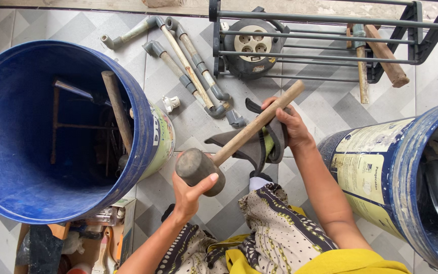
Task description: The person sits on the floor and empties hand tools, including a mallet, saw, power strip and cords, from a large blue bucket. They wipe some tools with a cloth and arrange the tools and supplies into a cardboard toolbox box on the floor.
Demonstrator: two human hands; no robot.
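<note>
Head view: one rubber mallet [197,170], dark head cupped from below in left hand [188,195], fingers wrapped on it; wooden handle clamped by right hand [290,124], together with a grey glove [259,144]. Held over tiled floor [330,109], between two blue drums. Left drum [6,167]: one wooden handle, several metal rods inside. Right drum [406,172]: dark objects, unclear. Beyond, three grey pipe pieces [188,66], one cable reel [252,48] under a metal rack [320,38].
</note>
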